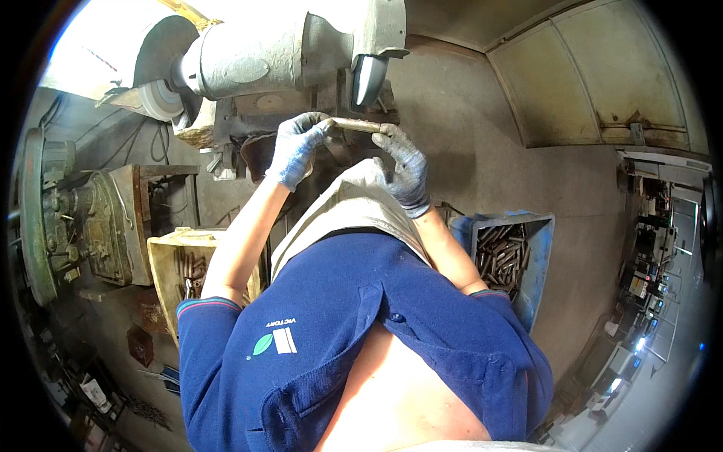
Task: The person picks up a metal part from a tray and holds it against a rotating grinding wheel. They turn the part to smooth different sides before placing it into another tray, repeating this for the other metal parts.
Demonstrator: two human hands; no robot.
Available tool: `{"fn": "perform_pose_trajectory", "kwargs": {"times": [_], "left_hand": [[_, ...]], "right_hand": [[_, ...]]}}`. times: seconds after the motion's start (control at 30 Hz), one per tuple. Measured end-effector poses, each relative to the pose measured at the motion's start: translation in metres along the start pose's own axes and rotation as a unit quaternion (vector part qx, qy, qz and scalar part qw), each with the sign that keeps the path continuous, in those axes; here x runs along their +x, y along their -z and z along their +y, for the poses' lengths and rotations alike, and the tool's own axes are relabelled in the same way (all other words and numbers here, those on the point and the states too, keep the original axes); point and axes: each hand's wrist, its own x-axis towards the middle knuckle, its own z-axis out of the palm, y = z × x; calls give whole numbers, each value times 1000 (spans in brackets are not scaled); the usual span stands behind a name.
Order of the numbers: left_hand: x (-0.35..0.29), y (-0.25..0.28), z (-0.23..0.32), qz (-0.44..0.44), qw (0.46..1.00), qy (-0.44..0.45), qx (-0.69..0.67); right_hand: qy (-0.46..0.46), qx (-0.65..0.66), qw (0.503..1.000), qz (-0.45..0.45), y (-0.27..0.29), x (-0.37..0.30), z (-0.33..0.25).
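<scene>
A short metal rod (357, 125) lies nearly level between my two gloved hands, just below the right end of a large grey bench grinder (260, 56). My left hand (298, 147) is closed on the rod's left end, thumb and fingers pinching it. At the other end my right hand (405, 167) grips the tip between thumb and fingers. The rod is below the grinder's right-hand wheel (369, 80) and looks apart from it. Both gloves are grey-blue and stained.
At my right stands a blue crate (544, 273) holding many metal rods (501, 258). A yellow crate (162, 275) with similar pieces is at my left. The grinder's left wheel (160, 100) is pale. A green machine (98, 226) stands farther left, and cabinet panels (595, 75) are at the back right.
</scene>
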Motion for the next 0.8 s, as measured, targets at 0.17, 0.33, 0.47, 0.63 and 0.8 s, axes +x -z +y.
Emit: {"fn": "perform_pose_trajectory", "kwargs": {"times": [0.17,0.33,0.47,0.63,0.8], "left_hand": [[14,4,-19,17,996,-64,55],[25,1,-31,40,992,-84,85],[39,-5,-47,55,996,-54,54],[49,-8,-58,40,999,-1,1],[49,-20,-59,66,997,1,41]], "right_hand": [[-136,179,974,33,-5,-4,13],[-190,289,936,66,-10,-2,28],[-194,180,963,44,-4,-3,47],[-94,3,995,16,6,1,48],[-133,15,991,8,7,1,61]]}}
